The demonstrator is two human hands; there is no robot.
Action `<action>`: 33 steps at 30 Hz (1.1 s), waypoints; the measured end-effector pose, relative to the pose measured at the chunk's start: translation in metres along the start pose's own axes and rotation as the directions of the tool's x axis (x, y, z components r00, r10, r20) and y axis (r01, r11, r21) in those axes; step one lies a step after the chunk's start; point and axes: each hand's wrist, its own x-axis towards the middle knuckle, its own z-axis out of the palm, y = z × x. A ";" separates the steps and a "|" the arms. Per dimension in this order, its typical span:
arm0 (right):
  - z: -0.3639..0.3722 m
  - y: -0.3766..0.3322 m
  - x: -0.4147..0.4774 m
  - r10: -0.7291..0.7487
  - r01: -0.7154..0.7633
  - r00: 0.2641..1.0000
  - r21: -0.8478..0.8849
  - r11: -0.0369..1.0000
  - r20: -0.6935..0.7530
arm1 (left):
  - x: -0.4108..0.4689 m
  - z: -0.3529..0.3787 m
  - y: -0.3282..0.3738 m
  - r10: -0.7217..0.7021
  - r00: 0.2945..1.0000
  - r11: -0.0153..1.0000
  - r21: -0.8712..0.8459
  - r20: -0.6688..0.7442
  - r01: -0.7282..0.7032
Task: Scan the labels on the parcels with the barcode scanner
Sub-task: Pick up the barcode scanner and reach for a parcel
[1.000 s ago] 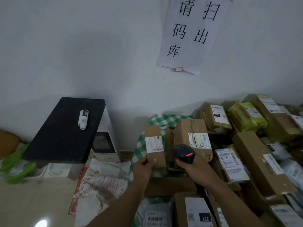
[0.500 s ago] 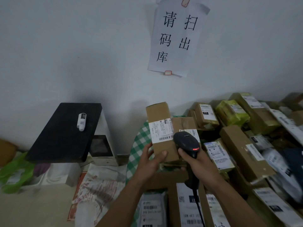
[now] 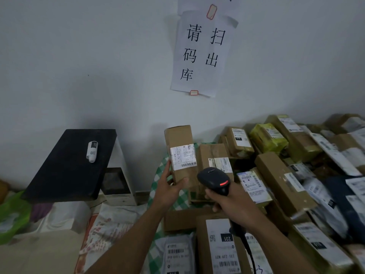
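Parcel [image 3: 180, 153] upright in left grip [image 3: 167, 191], scanner [image 3: 214, 179] beside

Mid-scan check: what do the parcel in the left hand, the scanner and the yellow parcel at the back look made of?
The held parcel: matte brown cardboard with creased edges, and a white paper label. The scanner: black plastic, judging by its smooth, slight sheen. The yellow parcel: probably plastic wrap or tape; it wrinkles and glints.
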 end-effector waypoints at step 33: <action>0.016 -0.004 0.024 0.102 -0.097 0.992 -0.060 0.993 0.079 | 0.032 -0.004 -0.046 0.084 0.993 0.979 0.194 -0.089 -0.065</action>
